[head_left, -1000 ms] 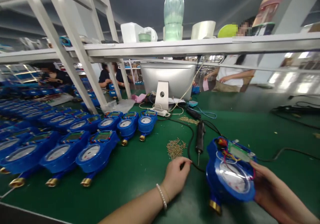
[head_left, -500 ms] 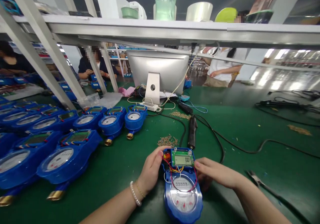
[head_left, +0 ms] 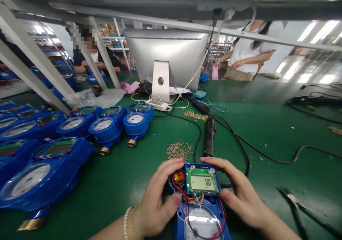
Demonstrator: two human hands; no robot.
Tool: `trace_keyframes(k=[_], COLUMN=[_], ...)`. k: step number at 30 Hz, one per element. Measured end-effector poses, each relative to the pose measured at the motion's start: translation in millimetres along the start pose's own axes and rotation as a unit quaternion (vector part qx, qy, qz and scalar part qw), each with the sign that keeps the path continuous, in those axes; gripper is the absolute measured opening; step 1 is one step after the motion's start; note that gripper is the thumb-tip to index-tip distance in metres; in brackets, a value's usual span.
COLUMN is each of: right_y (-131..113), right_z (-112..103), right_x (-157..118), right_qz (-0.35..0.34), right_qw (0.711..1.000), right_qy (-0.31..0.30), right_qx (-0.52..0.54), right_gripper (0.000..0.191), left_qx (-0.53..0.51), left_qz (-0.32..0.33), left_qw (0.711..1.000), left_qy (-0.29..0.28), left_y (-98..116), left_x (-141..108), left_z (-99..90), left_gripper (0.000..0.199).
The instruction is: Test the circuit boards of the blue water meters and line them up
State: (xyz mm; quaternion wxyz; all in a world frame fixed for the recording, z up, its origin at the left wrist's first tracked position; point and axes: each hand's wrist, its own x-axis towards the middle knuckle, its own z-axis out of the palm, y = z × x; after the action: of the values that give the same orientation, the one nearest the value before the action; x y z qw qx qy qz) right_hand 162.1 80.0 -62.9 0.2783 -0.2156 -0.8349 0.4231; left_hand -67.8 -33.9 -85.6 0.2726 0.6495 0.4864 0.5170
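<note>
A blue meter (head_left: 179,229) lies at the bottom centre, its top part uncovered. It shows a green circuit board with a lit display (head_left: 201,183) reading 0.0, a red-yellow battery part (head_left: 179,177), and loose red, yellow and white wires. My left hand (head_left: 157,200), with bracelets at the wrist, is wrapped round the left side of the meter's head. On the opposite side my right hand (head_left: 240,193) curves round the housing, thumb beside the display and fingers along the top edge. Small screws (head_left: 178,151) form a pile just beyond the meter.
Several blue meters (head_left: 107,126) stand at the left. A black electric screwdriver (head_left: 209,136) with cable lies behind the meter. Pliers (head_left: 294,200) rest at the right. A monitor (head_left: 165,47) stands at the back under a shelf (head_left: 171,1). People are beyond the table.
The view has tilted down and come closer to the meter. My right hand has moved up round the top right corner; my left thumb has come down along the meter's left side.
</note>
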Motion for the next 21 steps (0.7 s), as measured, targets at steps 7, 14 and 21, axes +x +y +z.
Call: trace_keyframes(k=[7,14,21], right_y=[-4.9,-3.5,-5.4], right_z=[0.1,-3.9,-3.4], right_x=[-4.0,-1.2,0.2], right_qz=[-0.033,-0.060,-0.058], right_qw=[0.997,0.993,0.991], right_qy=[-0.017,-0.009,-0.005], right_qx=[-0.064,-0.097,-0.122], right_gripper=[0.053,0.052,0.059], left_qx=[-0.042,0.000,0.075], left_qz=[-0.046,-0.022,0.010], left_qw=[0.998,1.000,0.996], left_qy=[0.020,0.013,0.052], left_y=[7.3,9.1,11.3], left_x=[3.3,7.9,1.2], left_z=[0.9,-2.0,-0.9], left_gripper=[0.025,0.019,0.033])
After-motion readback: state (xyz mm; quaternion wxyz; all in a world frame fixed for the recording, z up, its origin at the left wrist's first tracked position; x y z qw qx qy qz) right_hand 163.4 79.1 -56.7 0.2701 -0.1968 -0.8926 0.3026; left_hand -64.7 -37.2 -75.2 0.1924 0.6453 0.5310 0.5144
